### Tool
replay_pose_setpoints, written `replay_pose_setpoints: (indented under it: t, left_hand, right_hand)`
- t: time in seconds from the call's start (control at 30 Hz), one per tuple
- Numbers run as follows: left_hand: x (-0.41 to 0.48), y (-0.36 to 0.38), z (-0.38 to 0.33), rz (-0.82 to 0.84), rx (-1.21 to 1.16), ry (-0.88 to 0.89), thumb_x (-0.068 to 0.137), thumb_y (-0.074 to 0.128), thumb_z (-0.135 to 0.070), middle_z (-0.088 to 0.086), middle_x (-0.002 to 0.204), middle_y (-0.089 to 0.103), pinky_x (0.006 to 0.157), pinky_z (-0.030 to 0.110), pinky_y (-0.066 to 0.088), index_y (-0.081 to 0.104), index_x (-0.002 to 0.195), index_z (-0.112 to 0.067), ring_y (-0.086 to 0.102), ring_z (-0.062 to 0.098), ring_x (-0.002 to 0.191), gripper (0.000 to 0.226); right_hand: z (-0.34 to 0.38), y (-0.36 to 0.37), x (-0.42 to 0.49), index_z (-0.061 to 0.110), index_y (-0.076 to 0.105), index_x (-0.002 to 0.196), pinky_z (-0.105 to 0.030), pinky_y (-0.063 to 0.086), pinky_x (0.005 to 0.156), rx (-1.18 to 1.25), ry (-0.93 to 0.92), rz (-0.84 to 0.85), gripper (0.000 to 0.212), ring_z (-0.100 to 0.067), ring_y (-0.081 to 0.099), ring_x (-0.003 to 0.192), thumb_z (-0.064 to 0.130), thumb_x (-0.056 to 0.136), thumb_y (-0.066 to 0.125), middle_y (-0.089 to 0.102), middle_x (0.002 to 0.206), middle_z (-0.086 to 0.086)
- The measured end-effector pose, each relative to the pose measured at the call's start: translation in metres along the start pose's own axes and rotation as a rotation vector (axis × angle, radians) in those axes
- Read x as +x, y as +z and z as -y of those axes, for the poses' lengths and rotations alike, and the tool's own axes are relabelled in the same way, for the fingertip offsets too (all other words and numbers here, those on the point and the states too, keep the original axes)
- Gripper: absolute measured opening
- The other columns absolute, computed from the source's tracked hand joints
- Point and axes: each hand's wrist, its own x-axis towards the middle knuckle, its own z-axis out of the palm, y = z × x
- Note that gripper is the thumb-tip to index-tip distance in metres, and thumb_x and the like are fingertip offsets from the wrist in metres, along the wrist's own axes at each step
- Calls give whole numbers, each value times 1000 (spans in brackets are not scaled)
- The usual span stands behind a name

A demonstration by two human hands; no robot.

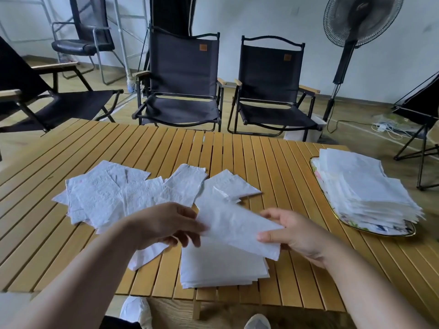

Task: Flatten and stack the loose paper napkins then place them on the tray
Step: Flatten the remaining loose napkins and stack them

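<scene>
Closest in, at 6 o'clock, two white shoes [136,309] stand on the floor under the desk [261,157].

Just above the near edge of the desk, both hands hold one white napkin [237,226] up in the air. The left hand [166,224] pinches its left side with curled fingers [190,239]. The right hand [292,231] grips its right side, with the thumb on top of the paper.

Right under that napkin, at 6 o'clock on the desk, lies a flat stack [221,267] of smooth napkins.

A bit farther back, from 9 o'clock to 12 o'clock, the loose napkins [123,193] lie spread out. They look wrinkly and overlap each other.

At 3 o'clock sits the tray [370,230], which has a gold rim and a colored pattern. It holds a tall pile of napkins [363,188] that covers nearly all of it. The pile's edges do not line up neatly.

Behind the desk, at 12 o'clock, stand two black folding chairs [183,86]. A black fan [361,17] stands at 2 o'clock by the wall.
</scene>
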Motion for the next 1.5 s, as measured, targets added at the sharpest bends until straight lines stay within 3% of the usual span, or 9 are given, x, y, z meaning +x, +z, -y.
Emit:
replay_pose_setpoints:
  t: [0.23, 0.33, 0.5, 0.63, 0.8, 0.97, 1.17, 1.33, 1.5]
  left_hand:
    - [-7, -8, 7, 265, 208, -120, 87, 74, -26, 7, 97, 76, 63, 22, 44, 73, 95, -12, 58, 11, 72, 15]
    - [-2, -9, 9, 156, 117, -131, 90, 66, -43, 4, 93, 75, 60, 23, 42, 71, 106, -13, 58, 14, 71, 35]
    - [7, -4, 12, 83, 213, -178, 97, 61, -29, 4, 89, 77, 54, 18, 37, 72, 108, -11, 54, 9, 60, 24]
    - [9, -2, 13, 45, 368, -248, 96, 61, -33, 1, 81, 77, 50, 18, 34, 74, 93, -11, 50, 9, 55, 27]
    - [15, -2, 17, -201, 442, -249, 99, 51, -46, -3, 62, 65, 46, 20, 31, 68, 74, -15, 42, 9, 46, 43]
    - [17, -8, 27, -358, 515, -167, 97, 55, -43, -8, 61, 63, 47, 17, 34, 71, 78, -17, 42, 3, 44, 36]
    - [16, -13, 29, -448, 435, -89, 97, 57, -34, -8, 54, 60, 45, 17, 31, 67, 73, -17, 40, 0, 37, 32]
    - [20, -12, 23, -502, 367, 58, 97, 59, -28, -5, 83, 69, 58, 26, 46, 67, 93, -21, 62, 16, 69, 12]
    - [15, 1, 0, -436, 41, 214, 97, 59, -40, -8, 109, 68, 73, 27, 53, 57, 125, -32, 67, 9, 94, 30]
  right_hand:
    - [-7, 5, 8, 8, 61, 114, -36, 60, 75, 74, 118, -62, 39, -29, 74, 97, 1, 80, 79, 75, 105, -12]
    - [-7, 8, 10, 15, 59, 118, -29, 58, 73, 8, 126, -14, 47, -24, 73, 97, -4, 79, 79, 75, 109, -10]
    - [-8, 14, 16, 32, 55, 123, -35, 60, 84, -264, 147, -24, 56, -17, 71, 98, 20, 78, 86, 72, 111, 3]
    - [-12, 22, 30, 31, 62, 116, -22, 44, 67, -459, 127, -322, 36, -7, 58, 96, 45, 86, 76, 60, 108, 10]
    - [-18, 25, 67, 30, 53, 138, -22, 46, 75, -475, -1, -639, 44, -14, 57, 117, 16, 97, 60, 57, 138, 5]
    - [-16, 34, 104, 34, 35, 154, -41, 53, 98, -520, 51, -541, 61, -25, 50, 129, 7, 100, 44, 47, 149, 3]
    - [-21, 30, 110, 28, 67, 106, -42, 48, 96, -709, 126, -721, 13, -23, 52, 110, 26, 101, 55, 62, 116, 1]
    - [-8, 20, 88, 19, 63, 100, -26, 44, 64, -366, -92, -677, 9, -21, 60, 86, 24, 100, 56, 67, 101, -1]
    - [10, 20, 49, 11, 65, 102, -31, 44, 75, 216, -158, -137, 12, -14, 60, 76, 11, 102, 54, 68, 88, -3]
